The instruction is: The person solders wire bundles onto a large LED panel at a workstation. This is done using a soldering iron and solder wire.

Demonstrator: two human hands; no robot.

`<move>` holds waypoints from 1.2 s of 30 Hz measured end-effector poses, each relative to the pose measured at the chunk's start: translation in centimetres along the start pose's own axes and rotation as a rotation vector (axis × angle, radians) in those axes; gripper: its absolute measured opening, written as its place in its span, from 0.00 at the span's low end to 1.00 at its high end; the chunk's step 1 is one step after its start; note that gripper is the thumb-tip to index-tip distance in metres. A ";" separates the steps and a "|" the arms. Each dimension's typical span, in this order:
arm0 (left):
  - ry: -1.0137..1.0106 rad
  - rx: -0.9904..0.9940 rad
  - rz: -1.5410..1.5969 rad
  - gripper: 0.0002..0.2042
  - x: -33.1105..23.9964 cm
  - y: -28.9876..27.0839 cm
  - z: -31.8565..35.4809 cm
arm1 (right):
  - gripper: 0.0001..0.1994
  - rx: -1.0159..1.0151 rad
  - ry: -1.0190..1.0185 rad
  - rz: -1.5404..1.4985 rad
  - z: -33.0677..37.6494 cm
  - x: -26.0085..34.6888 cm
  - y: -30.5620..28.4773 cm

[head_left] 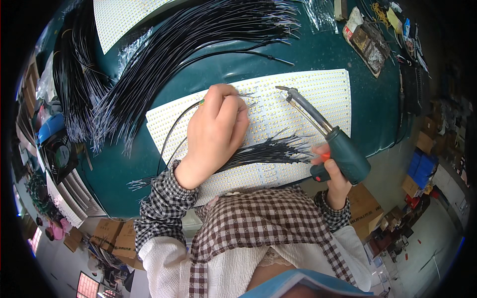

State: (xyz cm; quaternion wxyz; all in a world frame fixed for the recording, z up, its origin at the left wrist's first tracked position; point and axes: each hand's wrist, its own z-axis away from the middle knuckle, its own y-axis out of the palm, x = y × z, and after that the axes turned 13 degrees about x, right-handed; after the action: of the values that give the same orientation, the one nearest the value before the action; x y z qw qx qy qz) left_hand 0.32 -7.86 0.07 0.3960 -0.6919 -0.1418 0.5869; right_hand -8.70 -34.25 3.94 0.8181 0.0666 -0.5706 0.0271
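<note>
My left hand (214, 126) is closed in a pinch over a white LED board (318, 102) dotted with rows of small yellow LEDs. Between its fingertips is a thin black wire (170, 133), whose tail curves down to the left; its stripped ends point right, close to the board's middle. My right hand (339, 185) grips a dark green soldering gun (348, 155) by its handle. The gun's tip hovers over the board's upper part, a little right of the wire ends. Below my left hand, a small bundle of black wires (258, 153) lies across the board.
A large pile of black wires (164, 54) covers the back of the green table mat (367, 99). At the far left are tied wire bundles (74, 84). A dirty solder tray (367, 42) and small tools sit at the back right. Another LED board (117, 20) lies at the back.
</note>
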 end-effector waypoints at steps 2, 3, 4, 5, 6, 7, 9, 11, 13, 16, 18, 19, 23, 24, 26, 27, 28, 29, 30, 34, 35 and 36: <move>-0.013 0.046 0.047 0.07 0.2 -0.1 0.5 | 0.19 0.003 -0.010 0.006 0.1 -0.1 0.0; -0.026 0.094 0.096 0.07 0.3 -0.1 0.7 | 0.19 0.003 -0.013 0.007 0.1 0.0 0.1; -0.028 0.096 0.097 0.07 0.3 0.0 0.7 | 0.19 -0.004 -0.013 0.007 0.1 -0.1 0.2; -0.050 0.068 0.138 0.07 0.3 0.1 0.7 | 0.19 -0.011 -0.012 0.007 0.0 -0.1 0.2; -0.071 0.040 0.180 0.07 0.2 0.2 0.6 | 0.19 -0.010 -0.011 0.008 -0.1 -0.1 0.1; -0.073 0.041 0.181 0.07 0.1 0.4 0.5 | 0.19 -0.007 -0.021 0.006 -0.1 -0.3 0.1; -0.025 -0.040 0.212 0.08 0.1 0.7 0.1 | 0.19 -0.002 -0.031 0.005 -0.1 -0.3 0.0; -0.052 -0.021 0.248 0.07 1.0 1.3 0.0 | 0.19 0.006 -0.033 0.005 0.0 0.0 0.1; -0.078 0.000 0.284 0.06 1.4 1.4 -0.1 | 0.19 0.005 -0.024 0.008 0.2 0.1 0.3; -0.087 0.015 0.313 0.06 1.4 1.2 -0.3 | 0.17 -0.010 -0.006 -0.002 0.4 -0.1 0.3; -0.125 0.022 0.366 0.05 1.4 1.2 -0.4 | 0.16 -0.022 0.002 -0.012 0.5 -0.1 0.3; -0.126 0.021 0.365 0.05 1.4 1.2 -0.3 | 0.14 0.000 0.017 0.045 0.5 0.0 0.3; -0.134 0.010 0.386 0.05 1.3 1.1 -0.3 | 0.09 0.034 0.028 0.087 0.6 -0.2 0.2; -0.143 0.014 0.389 0.05 1.3 1.1 -0.3 | 0.09 0.034 0.028 0.087 0.7 -0.2 0.3; -0.122 0.003 0.374 0.05 1.5 1.3 -0.3 | 0.09 0.039 0.044 0.110 0.8 -0.3 0.3; -0.101 -0.007 0.358 0.05 1.5 1.3 -0.2 | 0.09 0.039 0.044 0.110 0.7 -0.3 0.3; -0.101 -0.006 0.359 0.05 1.5 1.3 -0.2 | 0.09 0.044 0.043 0.115 0.7 -0.4 0.4; -0.106 -0.006 0.352 0.05 1.4 1.3 -0.3 | 0.10 0.049 0.041 0.119 0.6 -0.4 0.4; -0.110 -0.005 0.344 0.05 1.4 1.3 -0.3 | 0.10 0.048 0.041 0.118 0.7 -0.5 0.4; -0.109 -0.008 0.332 0.05 1.4 1.3 -0.3 | 0.11 0.051 0.045 0.187 0.6 -0.4 0.6; -0.111 -0.002 0.324 0.05 1.4 1.2 -0.3 | 0.12 0.045 0.043 0.219 0.6 -0.4 0.6; -0.114 0.005 0.316 0.05 1.4 1.2 -0.3 | 0.12 0.046 0.043 0.219 0.6 -0.5 0.6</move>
State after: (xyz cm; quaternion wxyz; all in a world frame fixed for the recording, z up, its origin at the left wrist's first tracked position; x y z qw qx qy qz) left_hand 0.61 -7.82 -1.73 0.2916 -0.6704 -0.0519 0.6803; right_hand -9.53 -33.70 3.73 0.8206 0.0219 -0.5559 0.1307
